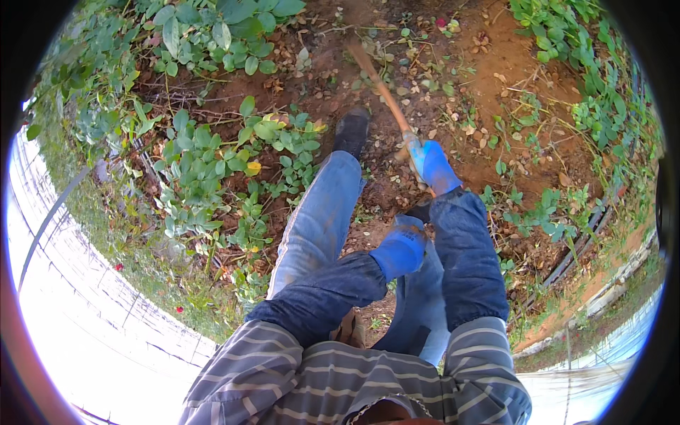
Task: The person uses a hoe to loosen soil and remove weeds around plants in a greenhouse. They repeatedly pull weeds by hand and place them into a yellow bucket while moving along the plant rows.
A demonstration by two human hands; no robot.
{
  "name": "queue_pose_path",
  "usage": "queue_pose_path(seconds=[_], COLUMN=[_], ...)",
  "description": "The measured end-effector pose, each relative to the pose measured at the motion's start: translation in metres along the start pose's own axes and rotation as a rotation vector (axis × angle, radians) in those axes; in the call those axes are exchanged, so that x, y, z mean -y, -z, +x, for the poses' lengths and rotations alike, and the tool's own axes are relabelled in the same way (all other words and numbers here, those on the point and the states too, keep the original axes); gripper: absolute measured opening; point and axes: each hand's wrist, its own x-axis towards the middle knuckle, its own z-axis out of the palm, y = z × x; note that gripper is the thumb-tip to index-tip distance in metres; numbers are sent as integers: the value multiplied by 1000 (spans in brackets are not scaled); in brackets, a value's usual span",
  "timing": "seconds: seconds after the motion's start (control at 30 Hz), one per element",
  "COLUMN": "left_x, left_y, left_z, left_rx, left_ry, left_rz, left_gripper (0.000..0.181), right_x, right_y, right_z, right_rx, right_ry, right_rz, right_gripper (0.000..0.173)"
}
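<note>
A long wooden handle (389, 98) slants up and to the left over the soil; its far end is blurred, so the tool's head cannot be made out. My right hand (438, 167), in a blue glove, is closed round this handle. Lower and to the left, my left hand (404, 247), also blue-gloved, is closed in front of my thigh, near the lower end of the handle; whether it grips the handle there is hidden by the glove. Under the far part of the handle lies reddish-brown soil (478, 111) with scattered dry leaves.
Leafy rose-like bushes (204, 154) stand close on the left, and more green plants (605, 95) line the right. Dark irrigation pipes (576, 249) run along the right edge of the bed. My dark boot (352, 130) stands on the soil ahead.
</note>
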Motion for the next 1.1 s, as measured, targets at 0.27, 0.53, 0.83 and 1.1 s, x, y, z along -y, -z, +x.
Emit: queue_pose_path(seconds=[0.27, 0.53, 0.83, 1.1], left_x=[-14, 9, -22, -17], left_y=[10, -65, -22, -28], left_z=[-2, 22, -3, 15], left_rx=[64, -167, -1, 294], left_ry=[63, -125, -68, 28], left_rz=[104, -9, 231, 85], left_gripper=[43, 34, 38, 36], right_x=[-50, -2, -50, -2], right_y=[-10, -38, 29, -25], right_z=[30, -5, -11, 10], right_rx=[-348, 39, -121, -65], right_ry=[126, -199, 58, -60], right_rz=[-664, 326, -173, -91], right_gripper=[70, 52, 66, 63])
